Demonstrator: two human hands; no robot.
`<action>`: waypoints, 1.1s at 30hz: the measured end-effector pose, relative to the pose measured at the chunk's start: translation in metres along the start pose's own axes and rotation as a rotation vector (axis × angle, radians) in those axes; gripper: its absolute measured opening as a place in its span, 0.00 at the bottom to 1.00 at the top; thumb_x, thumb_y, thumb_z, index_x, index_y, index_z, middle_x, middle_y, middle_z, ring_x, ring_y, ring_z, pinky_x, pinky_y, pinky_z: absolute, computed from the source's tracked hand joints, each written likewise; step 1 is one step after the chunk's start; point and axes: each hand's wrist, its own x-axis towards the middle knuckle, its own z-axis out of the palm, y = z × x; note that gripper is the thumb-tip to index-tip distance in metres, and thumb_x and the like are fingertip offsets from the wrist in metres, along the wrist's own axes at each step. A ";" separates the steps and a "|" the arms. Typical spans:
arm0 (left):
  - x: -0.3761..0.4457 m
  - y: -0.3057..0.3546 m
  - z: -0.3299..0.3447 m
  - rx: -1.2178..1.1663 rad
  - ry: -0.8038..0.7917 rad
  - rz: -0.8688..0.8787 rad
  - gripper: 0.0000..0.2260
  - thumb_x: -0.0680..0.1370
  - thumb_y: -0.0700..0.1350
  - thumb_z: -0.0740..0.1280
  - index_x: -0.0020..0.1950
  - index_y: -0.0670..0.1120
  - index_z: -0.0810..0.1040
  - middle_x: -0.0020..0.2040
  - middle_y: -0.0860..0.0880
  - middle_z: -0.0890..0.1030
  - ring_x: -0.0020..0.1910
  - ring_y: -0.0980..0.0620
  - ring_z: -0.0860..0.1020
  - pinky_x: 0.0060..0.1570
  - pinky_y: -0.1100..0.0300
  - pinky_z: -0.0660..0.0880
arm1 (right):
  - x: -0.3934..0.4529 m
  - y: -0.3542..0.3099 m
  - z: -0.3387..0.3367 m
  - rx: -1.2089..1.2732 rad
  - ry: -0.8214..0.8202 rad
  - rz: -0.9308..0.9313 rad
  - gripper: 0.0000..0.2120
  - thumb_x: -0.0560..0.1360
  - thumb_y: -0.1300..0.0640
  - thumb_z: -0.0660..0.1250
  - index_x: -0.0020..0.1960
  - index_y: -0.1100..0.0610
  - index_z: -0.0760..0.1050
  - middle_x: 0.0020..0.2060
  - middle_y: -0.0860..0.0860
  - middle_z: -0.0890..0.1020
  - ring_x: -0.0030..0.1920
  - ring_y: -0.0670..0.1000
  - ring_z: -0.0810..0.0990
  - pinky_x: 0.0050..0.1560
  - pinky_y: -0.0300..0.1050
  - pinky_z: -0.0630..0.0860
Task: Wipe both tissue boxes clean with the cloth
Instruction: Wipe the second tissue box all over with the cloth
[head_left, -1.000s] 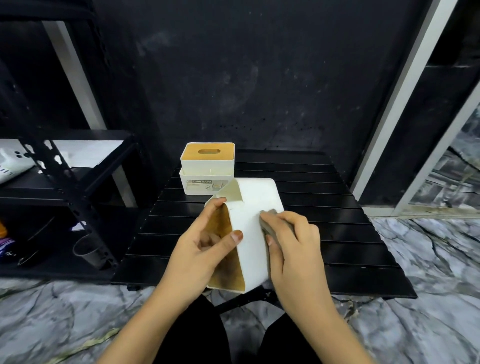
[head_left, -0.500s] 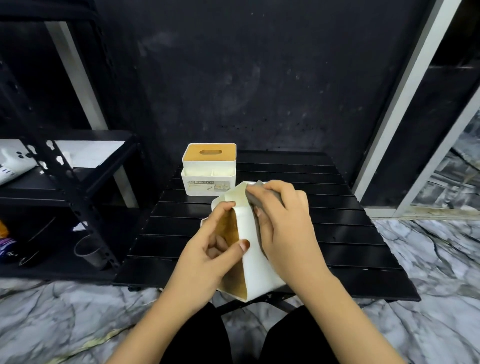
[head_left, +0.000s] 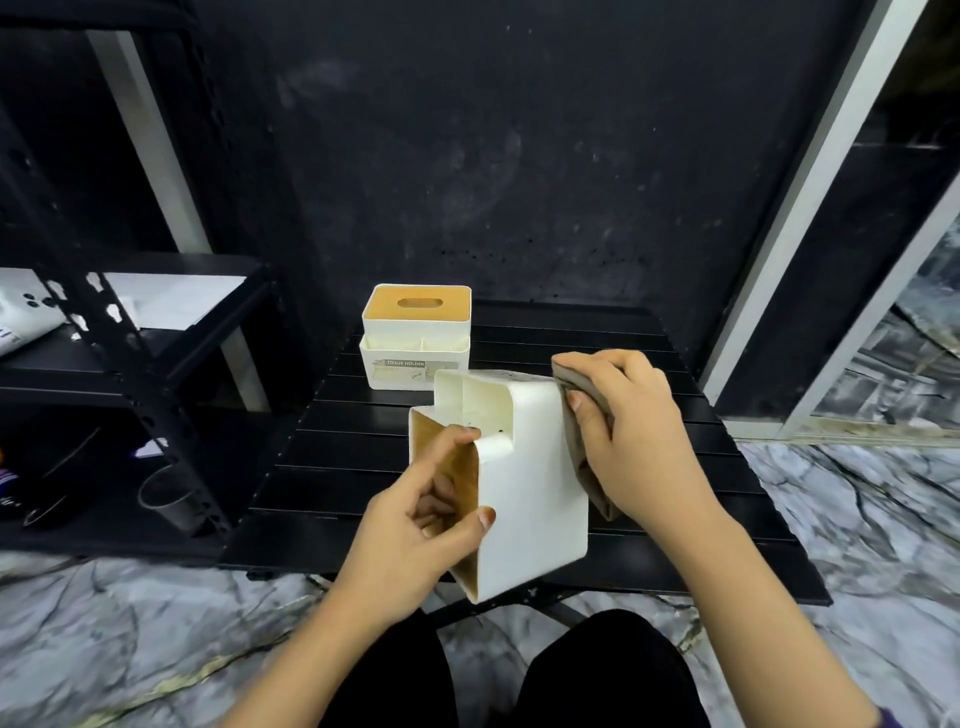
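The right hand hides most of the grey cloth, pressing it against the tipped tissue box; the left hand grips its wooden lid side. Second tissue box stands at the slatted table's far-left edge.

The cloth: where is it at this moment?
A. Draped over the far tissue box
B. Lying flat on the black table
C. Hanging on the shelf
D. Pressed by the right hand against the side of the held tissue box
D: the right hand presses the grey cloth against the right side of the white tissue box that the left hand holds tilted.
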 end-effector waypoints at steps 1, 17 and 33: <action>0.000 -0.002 -0.002 0.010 -0.010 0.009 0.25 0.64 0.55 0.70 0.58 0.73 0.70 0.39 0.55 0.77 0.40 0.54 0.78 0.46 0.59 0.76 | -0.001 0.003 -0.002 0.022 -0.021 0.023 0.16 0.77 0.60 0.60 0.62 0.48 0.72 0.53 0.44 0.69 0.55 0.47 0.66 0.53 0.21 0.58; -0.003 -0.041 -0.040 -0.045 -0.038 -0.093 0.25 0.74 0.32 0.68 0.55 0.63 0.76 0.59 0.57 0.80 0.61 0.56 0.77 0.62 0.62 0.72 | -0.029 -0.003 0.022 0.093 -0.190 -0.058 0.17 0.74 0.64 0.64 0.60 0.51 0.75 0.56 0.42 0.72 0.55 0.47 0.69 0.53 0.21 0.59; 0.026 -0.035 -0.020 0.128 0.540 -0.008 0.21 0.71 0.36 0.73 0.49 0.64 0.76 0.53 0.54 0.80 0.53 0.58 0.78 0.58 0.62 0.74 | -0.006 -0.013 0.028 -0.004 -0.223 -0.133 0.16 0.73 0.59 0.59 0.59 0.53 0.75 0.56 0.47 0.75 0.49 0.54 0.70 0.50 0.52 0.73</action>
